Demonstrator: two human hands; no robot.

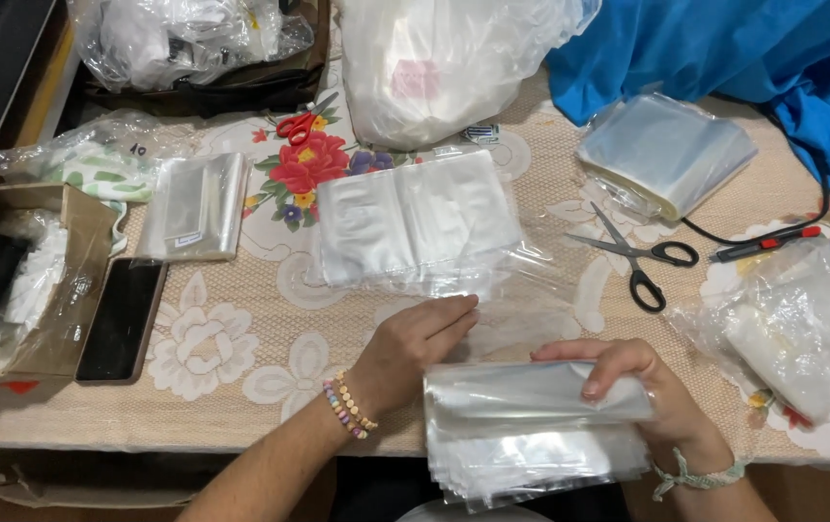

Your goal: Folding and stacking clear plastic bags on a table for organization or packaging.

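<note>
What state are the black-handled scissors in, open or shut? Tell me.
Open. The black-handled scissors lie flat on the tablecloth, blades spread apart in a V, pointing up-left, away from both hands.

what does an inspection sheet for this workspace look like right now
surface: table under a beige floral lace cloth
job's things: stack of clear plastic bags at the near edge; flat pile of clear bags mid-table
clutter: black scissors, red scissors, phone, cardboard box, small bag bundle, wrapped bag pack, filled plastic bags
hands: left hand flat on the table, fingertips on a loose bag; right hand gripping the stack's top edge
cables: black cable running to a red and black tool
surroundings: blue cloth at the far right, large white sack
</note>
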